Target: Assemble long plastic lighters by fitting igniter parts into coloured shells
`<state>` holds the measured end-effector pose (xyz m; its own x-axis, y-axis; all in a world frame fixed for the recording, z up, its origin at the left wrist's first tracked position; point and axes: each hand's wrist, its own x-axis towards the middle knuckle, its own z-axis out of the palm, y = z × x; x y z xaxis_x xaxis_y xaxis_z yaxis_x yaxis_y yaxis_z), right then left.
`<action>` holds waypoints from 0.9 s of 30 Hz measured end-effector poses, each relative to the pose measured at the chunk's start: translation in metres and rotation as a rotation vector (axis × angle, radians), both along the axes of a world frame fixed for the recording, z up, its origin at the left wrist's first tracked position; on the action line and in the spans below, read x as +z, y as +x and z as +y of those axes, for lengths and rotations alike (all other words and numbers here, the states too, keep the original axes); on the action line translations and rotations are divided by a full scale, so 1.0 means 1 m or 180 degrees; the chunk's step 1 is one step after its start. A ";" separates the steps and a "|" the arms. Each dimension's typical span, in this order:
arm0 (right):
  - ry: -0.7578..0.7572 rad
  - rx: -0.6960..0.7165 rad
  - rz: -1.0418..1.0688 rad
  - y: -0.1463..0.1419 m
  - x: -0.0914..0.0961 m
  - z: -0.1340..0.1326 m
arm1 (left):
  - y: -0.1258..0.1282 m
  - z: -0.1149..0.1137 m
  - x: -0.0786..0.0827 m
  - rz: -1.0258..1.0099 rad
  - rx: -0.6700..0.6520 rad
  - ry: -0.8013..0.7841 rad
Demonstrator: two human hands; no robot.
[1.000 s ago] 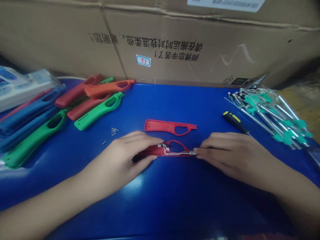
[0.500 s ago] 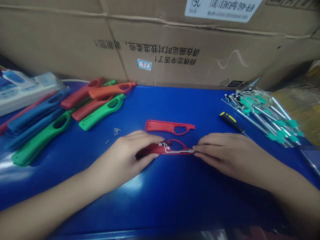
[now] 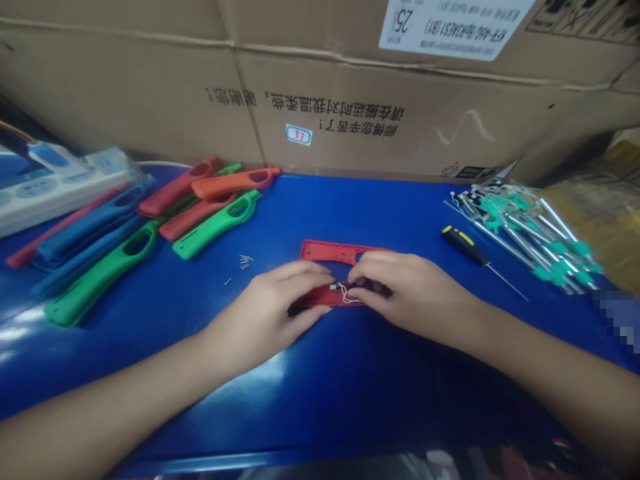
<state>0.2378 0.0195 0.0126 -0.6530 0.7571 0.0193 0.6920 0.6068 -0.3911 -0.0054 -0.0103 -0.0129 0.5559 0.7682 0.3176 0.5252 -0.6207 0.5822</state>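
A red plastic lighter half-shell [image 3: 314,297] lies on the blue table with its inside facing up. My left hand [image 3: 263,307] grips its left end between thumb and fingers. White wires [image 3: 344,293] with a small pale connector sit inside the shell. My right hand [image 3: 410,287] reaches over the shell's right part, thumb and fingertips closed at the wires; its fingers cover the trigger loop and what lies under them. Just behind, a second red half-shell [image 3: 327,251] rests on the table, its right end hidden by my right hand.
Several small screws [image 3: 245,262] lie left of the shells. Red, orange, green and blue shells [image 3: 215,230] are piled at the left beside a white power strip [image 3: 65,190]. A screwdriver [image 3: 465,245] and a heap of metal lighter tubes [image 3: 530,233] lie right. A cardboard box [image 3: 165,120] stands behind.
My right hand has moved left from the tip of the shell to the wires near its middle. My left hand keeps its hold. The whole view has shifted slightly.
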 end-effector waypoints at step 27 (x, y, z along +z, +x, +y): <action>0.0468 0.0249 -0.0074 0.007 -0.015 -0.007 | 0.000 -0.007 0.003 0.1191 -0.0286 0.0594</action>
